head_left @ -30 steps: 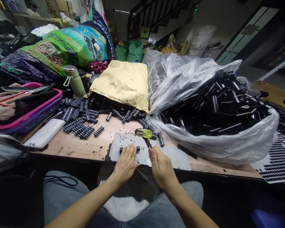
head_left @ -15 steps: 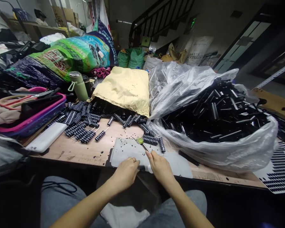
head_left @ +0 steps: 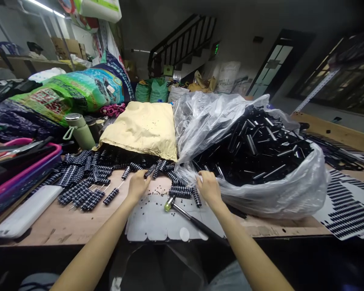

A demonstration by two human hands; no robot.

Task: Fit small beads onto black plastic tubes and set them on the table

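Note:
My left hand (head_left: pixel 138 186) reaches onto the table with its fingers apart, at the edge of the pile of black-and-white patterned cylinders (head_left: pixel 94 198). Its fingertips are close to one cylinder (head_left: pixel 150 171); whether they touch it is unclear. My right hand (head_left: pixel 210 189) is open by the front rim of a clear plastic bag (head_left: pixel 276 206) filled with glossy black pieces (head_left: pixel 251 145). Between my forearms a hammer (head_left: pixel 189 216) with a yellowish head and black grip lies on a pale sheet (head_left: pixel 151 222). Small black bits are scattered by its head. More cylinders (head_left: pixel 182 191) lie just left of my right hand.
A cream cushion-like bag (head_left: pixel 142 129) rests behind the cylinders. To the left are a green flask (head_left: pixel 80 133), a pink-rimmed basket (head_left: pixel 45 165) and a white oblong object (head_left: pixel 27 212). Striped sheets (head_left: pixel 348 206) lie at the right.
The hammer has left my right hand and now lies on the sheet. Both hands have moved forward, the left towards the cylinders and the right towards the plastic bag. The camera view has shifted.

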